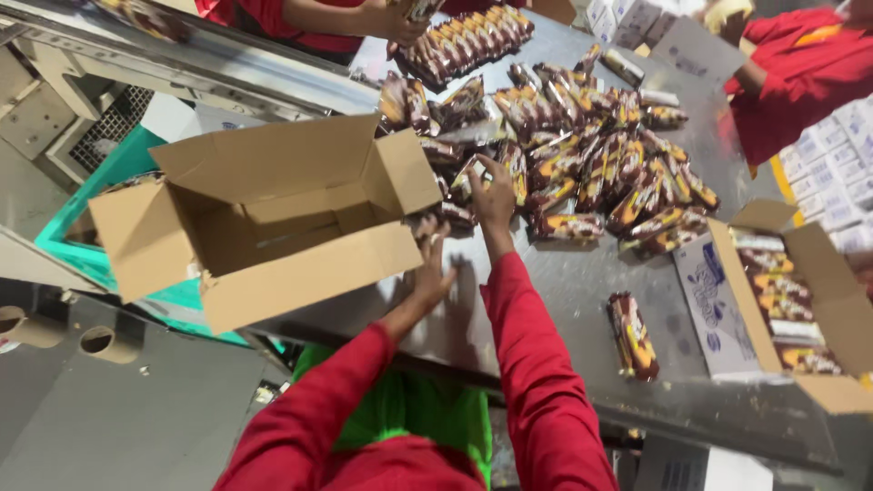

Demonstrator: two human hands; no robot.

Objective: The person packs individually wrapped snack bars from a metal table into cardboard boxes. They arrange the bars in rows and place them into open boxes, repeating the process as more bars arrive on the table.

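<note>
Reaching past the open cardboard box [273, 218], which shows nothing inside, my right hand [494, 198] grips a snack packet [468, 180] at the pile's [591, 155] near edge. My left hand [435, 273] rests spread open just beside that box. A second carton [800, 300] far right of it holds stacked packets.

A long grey sheet-metal bench [582, 300] fills the middle of the view, its surface dull and smudged, reflecting soft overhead light. Along its far left edge runs a slanted steel rail [209, 64] of a machine frame. Left of the bench stands a turquoise plastic crate [109, 173], beside a grey machine housing with a perforated grille [109, 123]. Below lies a grey panel with round holes [95, 341]. Stacked white cartons [832, 168] line the right edge.
</note>
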